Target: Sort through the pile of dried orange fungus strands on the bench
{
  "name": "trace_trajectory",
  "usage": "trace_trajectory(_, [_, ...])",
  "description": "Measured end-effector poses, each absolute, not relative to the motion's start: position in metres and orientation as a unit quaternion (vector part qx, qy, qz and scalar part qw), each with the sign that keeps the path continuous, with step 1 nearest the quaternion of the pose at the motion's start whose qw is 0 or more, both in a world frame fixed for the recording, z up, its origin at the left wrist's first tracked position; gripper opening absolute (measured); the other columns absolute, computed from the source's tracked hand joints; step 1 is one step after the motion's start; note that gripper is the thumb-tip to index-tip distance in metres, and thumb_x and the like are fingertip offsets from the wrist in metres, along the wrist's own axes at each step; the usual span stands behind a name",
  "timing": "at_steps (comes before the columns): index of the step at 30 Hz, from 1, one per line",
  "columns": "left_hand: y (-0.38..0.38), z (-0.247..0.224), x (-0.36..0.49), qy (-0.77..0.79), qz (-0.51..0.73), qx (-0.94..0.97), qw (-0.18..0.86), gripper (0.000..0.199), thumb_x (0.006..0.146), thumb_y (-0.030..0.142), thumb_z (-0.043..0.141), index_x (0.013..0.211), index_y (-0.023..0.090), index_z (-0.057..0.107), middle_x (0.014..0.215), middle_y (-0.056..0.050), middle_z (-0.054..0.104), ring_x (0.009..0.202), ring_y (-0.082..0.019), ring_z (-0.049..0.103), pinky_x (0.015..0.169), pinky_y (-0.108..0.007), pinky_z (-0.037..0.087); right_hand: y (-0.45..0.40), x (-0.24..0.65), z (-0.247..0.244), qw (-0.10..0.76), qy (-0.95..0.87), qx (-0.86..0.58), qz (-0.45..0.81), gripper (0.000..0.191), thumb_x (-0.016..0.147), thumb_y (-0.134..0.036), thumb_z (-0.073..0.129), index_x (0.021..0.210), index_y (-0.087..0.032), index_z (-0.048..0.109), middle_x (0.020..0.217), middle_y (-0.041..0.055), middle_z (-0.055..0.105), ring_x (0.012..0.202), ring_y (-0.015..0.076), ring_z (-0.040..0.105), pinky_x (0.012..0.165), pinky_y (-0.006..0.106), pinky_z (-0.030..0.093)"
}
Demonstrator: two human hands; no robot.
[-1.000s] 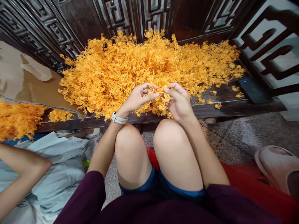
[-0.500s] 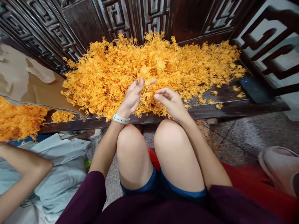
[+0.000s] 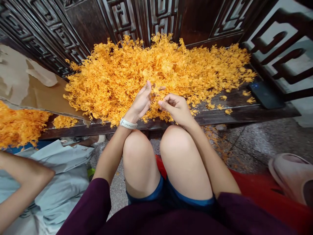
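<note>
A large heap of orange-yellow plastic flower pieces (image 3: 114, 78) with thin stems and curled petals lies on a dark wooden bench (image 3: 246, 112). In front of the heap, my left hand (image 3: 140, 102) holds a yellow flower piece (image 3: 155, 90) between thumb and fingers, index finger stretched out to the right. A pale watch strap circles that wrist. Close by on the right, my right hand (image 3: 176, 106) is closed in a pinch near the flower piece. Whatever its fingertips grip is too small to make out against the heap.
A cardboard sheet (image 3: 44, 88) stands left of the heap, with another orange pile (image 3: 22, 125) beyond it. A phone (image 3: 266, 94) rests at the bench's right end. Another person's arm (image 3: 24, 173) is at lower left. A pale shoe (image 3: 293, 176) is at right.
My right hand has moved slightly left, nearer my left hand, and its fingers have curled in more. The left hand has turned a little around the flower piece.
</note>
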State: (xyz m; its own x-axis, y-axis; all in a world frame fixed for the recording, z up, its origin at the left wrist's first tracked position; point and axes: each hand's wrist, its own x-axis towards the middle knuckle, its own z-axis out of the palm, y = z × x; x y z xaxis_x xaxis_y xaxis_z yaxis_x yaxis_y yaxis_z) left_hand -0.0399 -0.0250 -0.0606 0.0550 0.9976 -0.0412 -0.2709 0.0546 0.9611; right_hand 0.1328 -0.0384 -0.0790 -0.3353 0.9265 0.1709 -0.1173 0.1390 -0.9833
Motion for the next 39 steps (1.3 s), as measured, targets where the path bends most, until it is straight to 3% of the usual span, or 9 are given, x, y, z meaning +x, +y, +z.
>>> trace_trajectory(5, [-0.018, -0.068, -0.051, 0.461, 0.586, 0.391, 0.539, 0.056, 0.094, 0.080, 0.057, 0.106, 0.026, 0.058, 0.085, -0.001, 0.063, 0.088, -0.016, 0.070, 0.076, -0.028, 0.055, -0.039, 0.135, -0.076, 0.511, -0.548, -0.351, 0.562, 0.025, 0.084, -0.028, 0.079, 0.066, -0.022, 0.063, 0.063, -0.0015, 0.065, 0.060, 0.0135, 0.055, 0.064, 0.031, 0.044])
trace_trajectory(11, [-0.022, -0.056, -0.048, 0.447, 0.632, 0.289, 0.564, 0.045, 0.100, 0.070, 0.055, 0.095, 0.025, 0.056, 0.059, 0.007, 0.047, 0.055, -0.009, 0.054, 0.061, -0.022, 0.050, -0.038, 0.135, -0.079, 0.524, -0.538, -0.324, 0.575, 0.023, 0.074, -0.020, 0.077, 0.061, -0.022, 0.059, 0.061, -0.0030, 0.061, 0.059, 0.0137, 0.057, 0.062, 0.030, 0.043])
trace_trajectory(20, [-0.020, -0.050, -0.036, 0.399, 0.710, 0.190, 0.549, 0.040, 0.111, 0.049, 0.046, 0.082, 0.022, 0.050, 0.045, 0.010, 0.032, 0.039, -0.008, 0.034, 0.046, -0.022, 0.031, -0.042, 0.129, -0.071, 0.471, -0.607, -0.282, 0.574, 0.025, 0.069, -0.013, 0.066, 0.052, -0.020, 0.049, 0.051, -0.0065, 0.043, 0.053, 0.0084, 0.035, 0.055, 0.026, 0.029])
trace_trajectory(26, [-0.011, -0.057, -0.058, 0.428, 0.736, 0.092, 0.516, 0.049, 0.108, 0.059, 0.043, 0.076, 0.023, 0.042, 0.049, 0.010, 0.029, 0.038, -0.007, 0.024, 0.042, -0.022, 0.019, -0.048, 0.148, -0.071, 0.502, -0.483, -0.151, 0.701, 0.028, 0.060, -0.010, 0.065, 0.047, -0.021, 0.043, 0.045, -0.0028, 0.048, 0.046, 0.0108, 0.040, 0.052, 0.028, 0.034])
trace_trajectory(29, [-0.014, -0.060, -0.069, 0.423, 0.725, 0.113, 0.532, 0.047, 0.102, 0.062, 0.055, 0.077, 0.023, 0.048, 0.051, 0.011, 0.028, 0.040, -0.007, 0.022, 0.043, -0.022, 0.020, -0.050, 0.163, -0.065, 0.463, -0.515, -0.157, 0.704, 0.024, 0.064, -0.007, 0.072, 0.056, -0.019, 0.054, 0.053, -0.0021, 0.057, 0.050, 0.0102, 0.047, 0.052, 0.026, 0.035])
trace_trajectory(33, [-0.022, -0.056, -0.067, 0.389, 0.713, 0.150, 0.563, 0.045, 0.101, 0.061, 0.060, 0.078, 0.022, 0.053, 0.051, 0.010, 0.028, 0.041, -0.007, 0.022, 0.041, -0.021, 0.019, -0.051, 0.175, -0.051, 0.280, -0.619, -0.198, 0.706, 0.024, 0.074, -0.012, 0.084, 0.094, -0.018, 0.071, 0.073, -0.0011, 0.071, 0.060, 0.0105, 0.061, 0.054, 0.022, 0.042])
trace_trajectory(35, [-0.025, -0.054, -0.063, 0.380, 0.700, 0.161, 0.583, 0.046, 0.102, 0.060, 0.057, 0.077, 0.022, 0.053, 0.051, 0.009, 0.029, 0.041, -0.007, 0.022, 0.041, -0.021, 0.020, -0.046, 0.179, -0.048, 0.207, -0.670, -0.196, 0.686, 0.024, 0.078, -0.021, 0.088, 0.099, -0.017, 0.076, 0.074, 0.0003, 0.071, 0.061, 0.0110, 0.062, 0.055, 0.023, 0.044])
trace_trajectory(37, [-0.026, -0.051, -0.059, 0.374, 0.688, 0.172, 0.598, 0.046, 0.104, 0.059, 0.055, 0.077, 0.021, 0.054, 0.050, 0.009, 0.029, 0.041, -0.007, 0.023, 0.041, -0.020, 0.022, -0.038, 0.183, -0.051, 0.262, -0.663, -0.189, 0.675, 0.030, 0.079, -0.036, 0.090, 0.101, -0.019, 0.078, 0.076, 0.0012, 0.072, 0.061, 0.0117, 0.060, 0.054, 0.025, 0.045])
trace_trajectory(39, [-0.027, -0.050, -0.057, 0.364, 0.675, 0.185, 0.614, 0.046, 0.105, 0.058, 0.053, 0.079, 0.021, 0.057, 0.050, 0.009, 0.030, 0.040, -0.007, 0.023, 0.041, -0.020, 0.023, -0.027, 0.184, -0.060, 0.427, -0.578, -0.194, 0.668, 0.040, 0.080, -0.053, 0.088, 0.109, -0.027, 0.076, 0.085, 0.0030, 0.074, 0.065, 0.0153, 0.060, 0.056, 0.030, 0.049])
